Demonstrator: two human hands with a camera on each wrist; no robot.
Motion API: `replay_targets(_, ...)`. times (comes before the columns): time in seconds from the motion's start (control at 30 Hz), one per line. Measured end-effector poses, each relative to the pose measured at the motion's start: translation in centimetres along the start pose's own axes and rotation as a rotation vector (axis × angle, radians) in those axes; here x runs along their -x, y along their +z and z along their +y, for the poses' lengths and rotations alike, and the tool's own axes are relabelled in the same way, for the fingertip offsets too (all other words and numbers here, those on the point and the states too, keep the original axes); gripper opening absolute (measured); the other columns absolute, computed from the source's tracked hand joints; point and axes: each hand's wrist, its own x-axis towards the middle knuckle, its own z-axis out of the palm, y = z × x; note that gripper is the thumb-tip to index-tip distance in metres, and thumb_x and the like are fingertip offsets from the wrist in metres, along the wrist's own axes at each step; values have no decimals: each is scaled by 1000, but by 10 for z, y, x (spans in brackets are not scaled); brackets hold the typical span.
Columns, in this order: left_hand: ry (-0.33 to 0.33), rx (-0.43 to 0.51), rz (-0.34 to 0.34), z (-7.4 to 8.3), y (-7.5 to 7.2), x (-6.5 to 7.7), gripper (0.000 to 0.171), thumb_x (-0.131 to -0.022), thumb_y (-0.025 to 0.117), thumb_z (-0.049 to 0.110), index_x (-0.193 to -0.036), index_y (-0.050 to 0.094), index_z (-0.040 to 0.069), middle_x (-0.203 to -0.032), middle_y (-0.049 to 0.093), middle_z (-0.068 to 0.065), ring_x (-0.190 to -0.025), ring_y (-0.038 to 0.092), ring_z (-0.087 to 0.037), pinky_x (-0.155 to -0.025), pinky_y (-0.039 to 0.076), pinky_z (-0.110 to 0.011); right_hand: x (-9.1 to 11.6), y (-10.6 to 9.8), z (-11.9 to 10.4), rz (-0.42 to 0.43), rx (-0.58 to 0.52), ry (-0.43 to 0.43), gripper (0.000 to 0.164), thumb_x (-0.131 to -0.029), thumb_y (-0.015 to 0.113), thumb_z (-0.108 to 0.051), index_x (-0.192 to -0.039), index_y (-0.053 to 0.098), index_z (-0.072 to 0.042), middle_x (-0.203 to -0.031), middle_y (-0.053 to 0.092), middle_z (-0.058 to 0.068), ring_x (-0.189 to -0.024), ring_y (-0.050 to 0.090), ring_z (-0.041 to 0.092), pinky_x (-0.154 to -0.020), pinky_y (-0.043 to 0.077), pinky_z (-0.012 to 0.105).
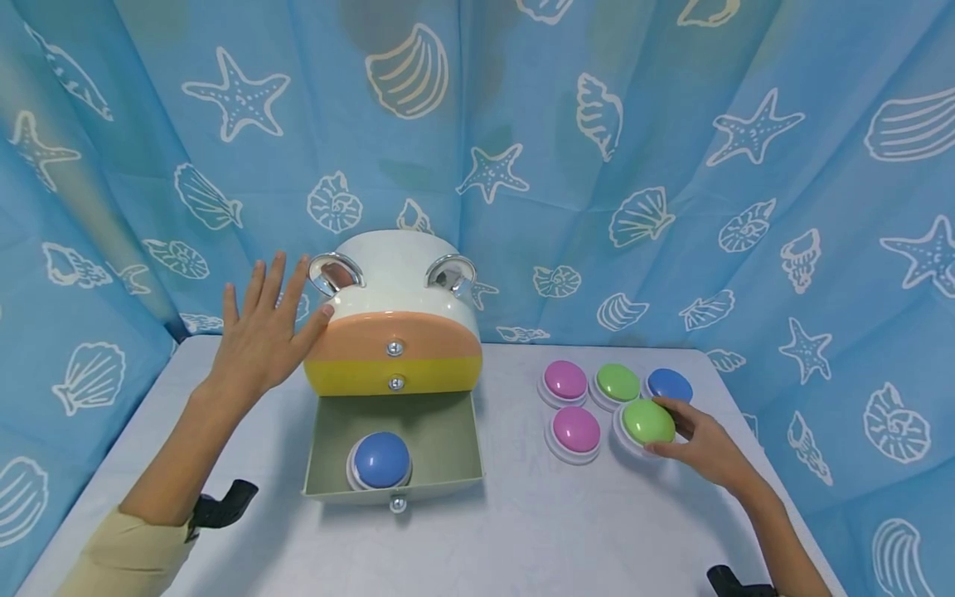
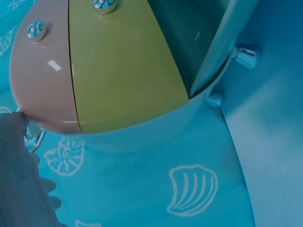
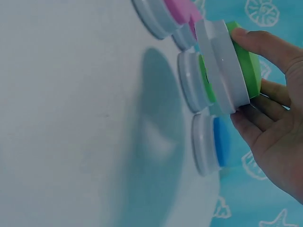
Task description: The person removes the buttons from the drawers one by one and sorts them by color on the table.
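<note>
My right hand (image 1: 705,448) grips a green push button with a white base (image 1: 647,421) between thumb and fingers. The right wrist view has that button (image 3: 227,66) raised off the table, with a shadow below. Beside it stand another green button (image 1: 618,382), a blue one (image 1: 669,385) and two pink ones (image 1: 564,380). With fingers spread straight, my left hand (image 1: 257,340) rests its thumb against the upper left of a small drawer cabinet (image 1: 395,269). The cabinet's bottom drawer (image 1: 324,439) is pulled out, and another blue button (image 1: 382,461) lies inside.
Orange (image 1: 358,333) and yellow (image 1: 351,377) drawer fronts with silver knobs are closed above the open drawer. Two silver rings (image 1: 451,274) stick out at the cabinet's top. A blue shell-patterned curtain (image 1: 522,207) hangs behind the white table (image 1: 522,531).
</note>
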Motion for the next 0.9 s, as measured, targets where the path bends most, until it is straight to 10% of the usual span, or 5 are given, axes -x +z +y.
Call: replay_targets(0.9, -6, 11, -6, 0, 1, 0, 77, -103, 32, 57, -161, 7, 12, -164, 1, -23, -149, -8, -43, -109, -14, -67, -11, 28, 27, -16, -83, -13, 79, -87, 79, -19, -146, 37, 12, -146, 41, 34, -134, 40, 50, -102, 38, 48)
